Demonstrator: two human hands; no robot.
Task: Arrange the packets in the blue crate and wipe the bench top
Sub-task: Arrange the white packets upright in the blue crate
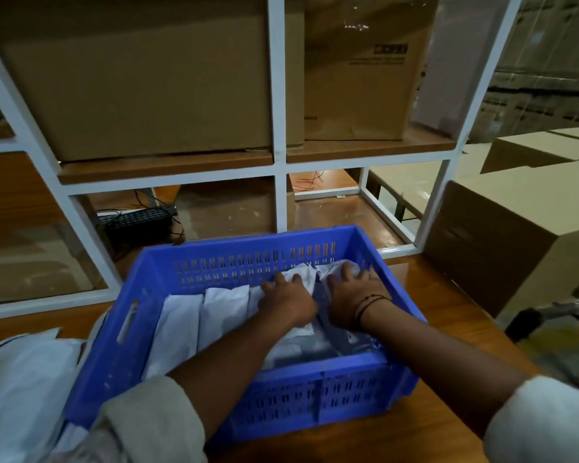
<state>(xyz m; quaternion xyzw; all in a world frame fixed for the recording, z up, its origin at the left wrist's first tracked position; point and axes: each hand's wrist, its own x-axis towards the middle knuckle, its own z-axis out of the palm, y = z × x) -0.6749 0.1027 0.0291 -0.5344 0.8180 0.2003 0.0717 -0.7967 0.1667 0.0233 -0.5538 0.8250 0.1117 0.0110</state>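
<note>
Both hands reach into the blue crate [141, 315] on the wooden surface [442, 429], the left hand [290, 300] and right hand [353, 297] pressing flat, fingers spread, on white packets [194, 315] at its far right corner, the packets beneath them blurred, more packets [24, 379] cut off at left.

Dim, warm indoor light. We see glare on the glossy brown wooden bench top [415, 269] right of the perforated blue plastic crate [248, 262], and on the taped cardboard box [358, 68] above it. Shelf bays left of the crate sit in shadow. White metal rack posts [276, 95] bow from wide-angle distortion. Sleeves below the crate blur.
</note>
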